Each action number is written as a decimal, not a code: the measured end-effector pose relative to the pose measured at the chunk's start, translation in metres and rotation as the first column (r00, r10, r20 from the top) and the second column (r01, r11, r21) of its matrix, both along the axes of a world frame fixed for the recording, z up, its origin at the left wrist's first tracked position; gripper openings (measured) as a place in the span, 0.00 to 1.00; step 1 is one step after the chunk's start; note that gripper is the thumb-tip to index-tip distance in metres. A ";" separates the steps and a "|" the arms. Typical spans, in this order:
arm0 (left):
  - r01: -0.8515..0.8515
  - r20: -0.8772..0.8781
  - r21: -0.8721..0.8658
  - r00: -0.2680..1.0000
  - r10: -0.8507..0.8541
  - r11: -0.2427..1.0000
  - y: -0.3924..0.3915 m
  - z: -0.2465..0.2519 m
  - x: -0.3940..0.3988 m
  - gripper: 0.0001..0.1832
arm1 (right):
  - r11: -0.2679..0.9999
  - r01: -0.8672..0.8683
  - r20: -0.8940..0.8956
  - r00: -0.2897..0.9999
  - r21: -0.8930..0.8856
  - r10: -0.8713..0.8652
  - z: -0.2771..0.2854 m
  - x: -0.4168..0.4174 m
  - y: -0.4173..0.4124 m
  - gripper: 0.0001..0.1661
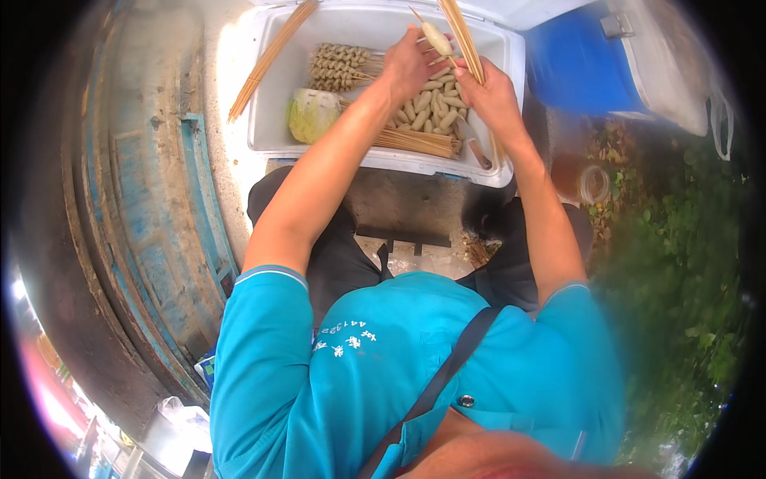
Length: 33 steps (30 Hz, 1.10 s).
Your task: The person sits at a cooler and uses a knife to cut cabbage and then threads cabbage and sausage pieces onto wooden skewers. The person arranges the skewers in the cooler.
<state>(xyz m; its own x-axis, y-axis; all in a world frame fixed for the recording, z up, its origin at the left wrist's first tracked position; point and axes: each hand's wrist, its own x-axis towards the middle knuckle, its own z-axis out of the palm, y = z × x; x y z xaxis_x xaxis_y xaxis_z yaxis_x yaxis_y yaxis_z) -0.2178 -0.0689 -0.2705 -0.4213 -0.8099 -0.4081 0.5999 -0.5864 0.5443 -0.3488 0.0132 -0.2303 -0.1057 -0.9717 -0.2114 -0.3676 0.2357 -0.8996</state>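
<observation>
My right hand [491, 96] is closed on a bundle of bamboo skewers [462, 36], its thumb and fingertip at the lower end of a single skewer. That skewer runs through a pale, oblong food piece [437, 39]. Behind and beside the piece is my left hand [410, 63], its fingers somewhat spread; whether they grip it is unclear. Below both hands, many loose oblong pieces [440, 111] lie in a white cooler box [260, 129]. Skewered, ridged food pieces [338, 66] lie in the box's left part, above a cabbage-like vegetable [313, 115].
More bamboo skewers [416, 141] and a knife with a wooden handle [479, 154] lie near the box's front edge. Another skewer bundle [272, 60] leans across its left rim. A blue container [577, 66] stands right, above leafy plants [676, 239]. Worn boards [155, 179] are left.
</observation>
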 end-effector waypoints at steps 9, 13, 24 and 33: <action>0.920 0.999 -0.050 0.039 0.037 0.388 -0.020 -0.195 0.021 0.14 | 0.925 -0.087 -0.635 0.703 0.370 0.320 -0.053 -0.051 0.023 0.13; 0.956 0.999 0.026 -0.034 0.022 0.292 0.007 -0.225 0.012 0.17 | 0.938 -0.054 -0.648 0.709 0.344 0.278 -0.040 -0.061 0.023 0.13; 0.902 0.962 0.035 -0.147 0.229 0.431 0.016 -0.223 -0.008 0.10 | 0.972 0.007 0.093 0.995 0.234 -0.030 0.011 -0.049 0.028 0.17; 0.456 0.631 -0.591 0.775 0.030 0.665 -0.032 -0.113 -0.004 0.11 | 0.986 0.089 0.295 0.955 -0.141 -0.044 0.050 -0.043 0.037 0.21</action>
